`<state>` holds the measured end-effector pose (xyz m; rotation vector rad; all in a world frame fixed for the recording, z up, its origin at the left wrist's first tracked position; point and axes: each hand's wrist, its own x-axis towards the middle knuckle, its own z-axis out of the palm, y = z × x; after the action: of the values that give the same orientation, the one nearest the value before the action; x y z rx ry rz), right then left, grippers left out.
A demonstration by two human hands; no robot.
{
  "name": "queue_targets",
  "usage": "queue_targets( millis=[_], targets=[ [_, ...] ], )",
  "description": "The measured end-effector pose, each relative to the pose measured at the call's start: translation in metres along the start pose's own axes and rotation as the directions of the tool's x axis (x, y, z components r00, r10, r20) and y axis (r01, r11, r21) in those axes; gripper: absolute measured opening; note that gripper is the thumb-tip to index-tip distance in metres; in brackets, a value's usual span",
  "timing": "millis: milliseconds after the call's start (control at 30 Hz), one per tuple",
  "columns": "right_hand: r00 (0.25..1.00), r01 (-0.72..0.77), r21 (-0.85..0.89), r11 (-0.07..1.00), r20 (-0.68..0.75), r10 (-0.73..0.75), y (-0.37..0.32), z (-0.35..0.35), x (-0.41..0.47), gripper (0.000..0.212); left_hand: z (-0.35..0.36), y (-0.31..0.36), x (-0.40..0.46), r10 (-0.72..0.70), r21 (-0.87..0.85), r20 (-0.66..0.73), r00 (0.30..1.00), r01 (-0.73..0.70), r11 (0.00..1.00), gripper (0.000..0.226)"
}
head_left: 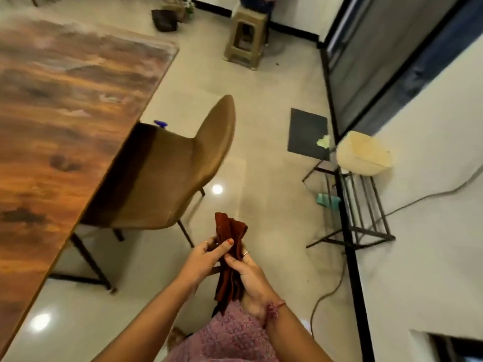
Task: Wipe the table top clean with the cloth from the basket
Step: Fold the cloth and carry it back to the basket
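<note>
Both hands meet low in the middle of the view, forearms reaching forward from the bottom edge and angling in toward each other. The left hand (206, 253) closes on the upper part of the cloth (230, 259), thumb laid across its front and fingers curled behind. The right hand (251, 278) grips the cloth lower down, thumb pressed on the fabric, fingers wrapped round the far side; a ring shows on one finger and a red thread circles the wrist. The cloth is rust-red, bunched into long folds, its top standing up above the hands and its lower end hanging over the pink garment (230, 335).

The table (65, 113) lies to the left, apart from the hands, with a chair (170, 178) pushed up to its edge. The basket (363, 155) sits on a rack (366, 218) by the wall, well to the right.
</note>
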<state>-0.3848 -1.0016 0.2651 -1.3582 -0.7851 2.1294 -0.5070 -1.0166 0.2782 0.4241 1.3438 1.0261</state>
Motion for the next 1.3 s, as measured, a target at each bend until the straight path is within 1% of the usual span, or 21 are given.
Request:
queue_targets(
  millis=[67,133,200,267,400,467,533,633,733,833,900,933,1000,1033,1067,1100,1167,1200,1233,1267,1300],
  targets=[
    [0.998,0.029,0.081,0.996,-0.055,-0.024,-0.014,-0.025,-0.001,0.036,0.024,0.005,0.018,-0.014,0.038,0.033,0.999,0.013,0.999,0.025],
    [0.996,0.040,0.121,0.992,-0.083,-0.030,-0.031,-0.045,0.001,0.033,0.046,0.012,0.036,-0.025,0.074,0.043,0.999,0.022,0.997,0.029],
    [0.993,0.036,0.178,0.983,-0.115,-0.015,-0.051,-0.066,0.007,0.034,0.068,0.021,0.057,-0.032,0.116,0.071,0.997,0.024,0.993,0.024],
    [0.991,0.046,0.223,0.974,-0.136,-0.016,-0.076,-0.086,0.015,0.043,0.090,0.033,0.080,-0.029,0.154,0.108,0.994,0.012,0.988,0.015],
    [0.983,0.095,0.209,0.973,-0.172,-0.059,-0.120,-0.121,0.031,0.058,0.131,0.057,0.120,-0.014,0.188,0.185,0.983,-0.022,0.982,0.009],
    [0.980,0.105,0.222,0.969,-0.190,-0.063,-0.135,-0.136,0.039,0.060,0.152,0.065,0.134,-0.002,0.190,0.206,0.979,-0.038,0.981,0.014],
    [0.977,0.133,0.283,0.950,-0.198,-0.077,-0.151,-0.153,0.048,0.059,0.173,0.074,0.149,0.011,0.203,0.232,0.973,-0.059,0.977,0.019],
    [0.974,0.156,0.411,0.898,-0.217,-0.070,-0.172,-0.181,0.060,0.051,0.200,0.085,0.170,-0.019,0.201,0.289,0.957,-0.041,0.979,0.015],
    [0.979,0.168,0.592,0.788,-0.196,-0.061,-0.186,-0.212,0.069,0.047,0.221,0.099,0.193,-0.056,0.164,0.330,0.942,0.002,0.986,0.013],
    [0.986,0.156,0.686,0.711,-0.152,-0.071,-0.200,-0.238,0.081,0.047,0.232,0.114,0.222,-0.110,0.079,0.309,0.945,0.090,0.993,0.018],
    [0.982,0.173,0.680,0.712,-0.175,-0.072,-0.212,-0.254,0.094,0.047,0.237,0.121,0.248,-0.231,0.013,0.269,0.935,0.236,0.972,0.031],
    [0.977,0.180,0.650,0.738,-0.207,-0.056,-0.220,-0.262,0.102,0.046,0.239,0.125,0.262,-0.288,-0.026,0.268,0.919,0.305,0.952,0.035],
    [0.959,0.190,0.543,0.818,-0.282,-0.036,-0.238,-0.277,0.119,0.048,0.245,0.132,0.292,-0.342,-0.060,0.306,0.889,0.376,0.925,0.042],
    [0.951,0.186,0.486,0.854,-0.309,-0.032,-0.251,-0.285,0.130,0.047,0.250,0.137,0.309,-0.356,-0.043,0.344,0.869,0.394,0.918,0.045],
    [0.943,0.178,0.452,0.874,-0.331,-0.021,-0.264,-0.292,0.143,0.044,0.257,0.143,0.325,-0.366,0.011,0.372,0.853,0.390,0.921,0.049],
    [0.937,0.171,0.440,0.881,-0.349,-0.007,-0.277,-0.299,0.154,0.039,0.263,0.150,0.342,-0.359,0.085,0.376,0.854,0.354,0.932,0.055],
    [0.925,0.172,0.454,0.874,-0.380,0.016,-0.306,-0.314,0.172,0.034,0.272,0.162,0.377,-0.289,0.218,0.312,0.905,0.228,0.949,0.077],
    [0.921,0.169,0.451,0.877,-0.389,0.022,-0.320,-0.323,0.180,0.032,0.276,0.168,0.395,-0.260,0.248,0.302,0.917,0.188,0.950,0.089],
    [0.918,0.163,0.421,0.892,-0.397,0.019,-0.335,-0.332,0.188,0.030,0.281,0.175,0.412,-0.252,0.251,0.326,0.911,0.173,0.952,0.100],
    [0.912,0.153,0.374,0.915,-0.410,0.015,-0.350,-0.341,0.196,0.027,0.287,0.182,0.428,-0.245,0.255,0.378,0.893,0.154,0.955,0.104],
    [0.904,0.141,0.314,0.939,-0.428,0.007,-0.362,-0.350,0.203,0.025,0.294,0.189,0.442,-0.230,0.265,0.429,0.874,0.121,0.957,0.101]
  ],
)
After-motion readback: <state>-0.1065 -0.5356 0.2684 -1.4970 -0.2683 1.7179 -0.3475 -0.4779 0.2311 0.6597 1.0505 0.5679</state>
